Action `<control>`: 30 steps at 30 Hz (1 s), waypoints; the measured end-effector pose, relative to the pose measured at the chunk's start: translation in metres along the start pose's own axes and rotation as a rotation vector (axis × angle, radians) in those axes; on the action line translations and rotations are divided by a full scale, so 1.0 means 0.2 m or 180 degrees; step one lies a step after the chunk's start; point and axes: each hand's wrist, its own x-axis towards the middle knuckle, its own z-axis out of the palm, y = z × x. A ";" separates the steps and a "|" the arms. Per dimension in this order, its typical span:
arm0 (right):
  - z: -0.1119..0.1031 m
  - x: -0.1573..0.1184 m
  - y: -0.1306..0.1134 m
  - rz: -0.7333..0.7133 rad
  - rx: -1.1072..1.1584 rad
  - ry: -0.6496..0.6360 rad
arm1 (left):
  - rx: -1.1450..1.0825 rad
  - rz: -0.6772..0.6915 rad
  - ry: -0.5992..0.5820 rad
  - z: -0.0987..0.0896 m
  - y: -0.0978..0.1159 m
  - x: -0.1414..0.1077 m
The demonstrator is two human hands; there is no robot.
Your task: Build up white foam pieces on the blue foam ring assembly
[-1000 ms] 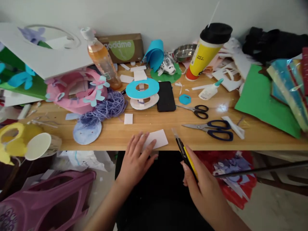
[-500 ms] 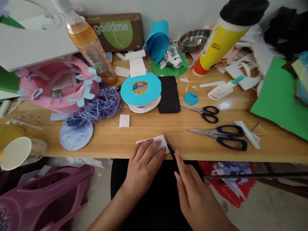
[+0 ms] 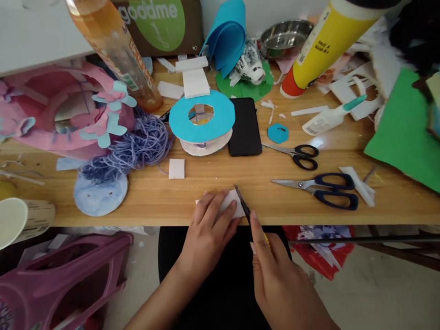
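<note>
A small white piece of board (image 3: pixel 237 205) lies at the table's front edge. Curved fingers of my left hand (image 3: pixel 209 220) press on top of it, with the thumb at its near side, so part of the board is covered. My right hand (image 3: pixel 271 266) is closed around a utility knife (image 3: pixel 244 206), index finger stretched along it. The dark blade rests along the board's right end, its tip at the far corner. A bit of yellow on the knife shows beside the fingers; the rest of the handle is hidden in the hand.
Two scissors (image 3: pixel 319 187) lie to the right, near a glue bottle (image 3: pixel 325 120). A blue paper ring (image 3: pixel 178 121) sits beside a black phone (image 3: pixel 244 130). Purple yarn (image 3: pixel 140 142), a small white square (image 3: pixel 176 168) and a paper cup (image 3: pixel 37 217) are on the left.
The knife and my right hand have shifted slightly, and yellow on the knife now shows. My left hand's thumb has drawn in at the board's near edge. The view has tilted slightly downward.
</note>
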 end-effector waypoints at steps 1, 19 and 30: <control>0.00 -0.01 0.00 0.0005 0.0014 -0.0008 | -0.0006 0.0019 -0.0001 0.00 0.00 0.00; -0.03 -0.32 0.05 0.0001 0.0079 -0.0557 | 0.0004 -0.0077 -0.0253 -0.02 0.01 0.02; -0.06 -0.52 0.30 0.0000 0.0629 -0.0353 | 0.1413 -0.0609 -0.0877 -0.15 0.11 -0.04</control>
